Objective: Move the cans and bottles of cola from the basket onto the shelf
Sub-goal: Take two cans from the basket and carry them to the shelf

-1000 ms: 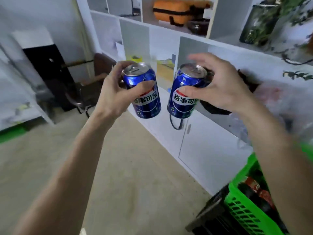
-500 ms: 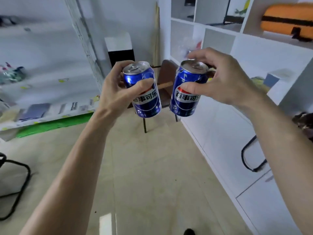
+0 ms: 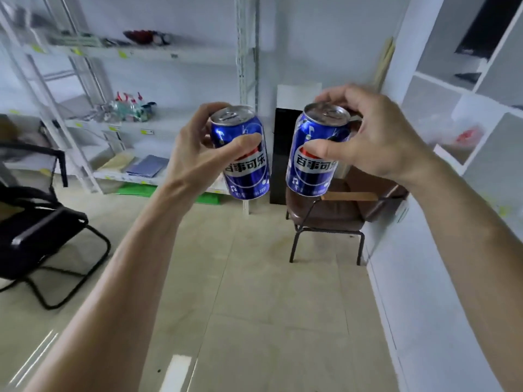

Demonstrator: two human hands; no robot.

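Note:
I hold two blue cola cans upright at chest height, side by side and apart. My left hand is wrapped around the left cola can, thumb across its label. My right hand grips the right cola can from its right side, fingers over the rim. A white metal shelf rack stands ahead on the left with several bottles and flat packs on it. The basket is out of view.
A white cubby cabinet runs along the right wall. A brown chair stands ahead beside it, with a black-and-white box behind. A black office chair sits at the left. Tiled floor lies between.
My view has swung left, away from the green basket and the cubby cabinet toward the metal shelf rack. Both hands keep the same hold on the cans.

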